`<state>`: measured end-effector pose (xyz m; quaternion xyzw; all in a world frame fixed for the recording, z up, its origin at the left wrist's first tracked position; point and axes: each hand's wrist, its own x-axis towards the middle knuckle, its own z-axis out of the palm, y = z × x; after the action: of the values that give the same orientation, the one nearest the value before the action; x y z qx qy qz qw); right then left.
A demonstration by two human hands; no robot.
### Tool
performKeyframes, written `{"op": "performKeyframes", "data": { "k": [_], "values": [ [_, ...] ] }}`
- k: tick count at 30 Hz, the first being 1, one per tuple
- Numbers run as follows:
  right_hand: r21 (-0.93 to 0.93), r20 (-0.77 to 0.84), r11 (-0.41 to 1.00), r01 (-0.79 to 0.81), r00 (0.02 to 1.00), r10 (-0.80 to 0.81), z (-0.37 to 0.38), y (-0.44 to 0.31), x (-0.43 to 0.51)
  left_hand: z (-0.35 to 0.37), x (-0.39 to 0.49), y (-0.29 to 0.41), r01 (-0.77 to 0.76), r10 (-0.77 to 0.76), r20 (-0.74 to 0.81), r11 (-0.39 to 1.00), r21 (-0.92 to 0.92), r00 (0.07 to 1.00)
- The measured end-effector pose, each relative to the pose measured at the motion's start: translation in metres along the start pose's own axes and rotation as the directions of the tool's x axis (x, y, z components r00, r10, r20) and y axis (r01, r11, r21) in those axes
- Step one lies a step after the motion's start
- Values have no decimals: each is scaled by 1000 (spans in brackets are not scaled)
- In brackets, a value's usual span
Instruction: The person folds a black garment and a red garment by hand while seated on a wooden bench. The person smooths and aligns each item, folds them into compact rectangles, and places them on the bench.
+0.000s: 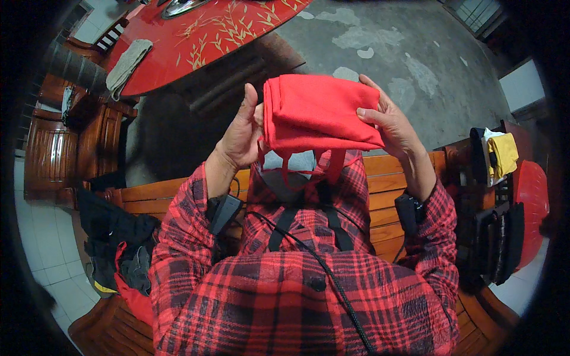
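Note:
A red cloth (325, 111), folded into a thick flat bundle, is held up in front of my lap. Thin red straps (287, 171) dangle from its lower edge. At the bundle's left edge is my left hand (240, 133), thumb raised off the fabric and fingers mostly hidden behind it, supporting that side. My right hand (389, 118) pinches the right end, thumb on the near face and the other fingers behind. Below the bundle, a grey item (289, 162) lies between my legs, partly covered by the straps.
A red table (164, 66) with gold leaf patterns stands ahead left, bearing a folded grey cloth (129, 62). I sit on a slatted wooden bench (387, 178). Dark clothes (111, 231) lie at my left; folded yellow cloth (503, 153) and a red plastic item (532, 213) are at right.

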<state>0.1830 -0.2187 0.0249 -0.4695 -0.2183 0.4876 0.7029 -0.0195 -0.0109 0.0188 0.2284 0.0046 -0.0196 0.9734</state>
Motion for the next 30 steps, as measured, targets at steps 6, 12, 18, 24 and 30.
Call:
{"op": "performKeyframes", "data": {
  "k": [6, 12, 18, 24, 30],
  "values": [
    [-45, 14, 999, 25, 1000, -25, -5, -3, 0, 12, 0, -2, 37, 64, -189, 874, 484, 980],
    [47, 148, 971, -235, 963, 226, -5, 2, -10, 18, 3, 0, 88, 75, -289, 854, 512, 954],
    [18, 154, 981, -194, 970, 189, -6, 11, -15, 12, -3, -1, -14, 177, -248, 840, 543, 952],
    [99, 223, 978, -186, 962, 160, -12, 9, -14, 7, -10, 7, 20, 93, -149, 783, 621, 984],
    [76, 368, 985, -157, 922, 119, -16, 4, -17, 12, -22, 13, 88, -224, 269, 895, 438, 937]
  ]
}}
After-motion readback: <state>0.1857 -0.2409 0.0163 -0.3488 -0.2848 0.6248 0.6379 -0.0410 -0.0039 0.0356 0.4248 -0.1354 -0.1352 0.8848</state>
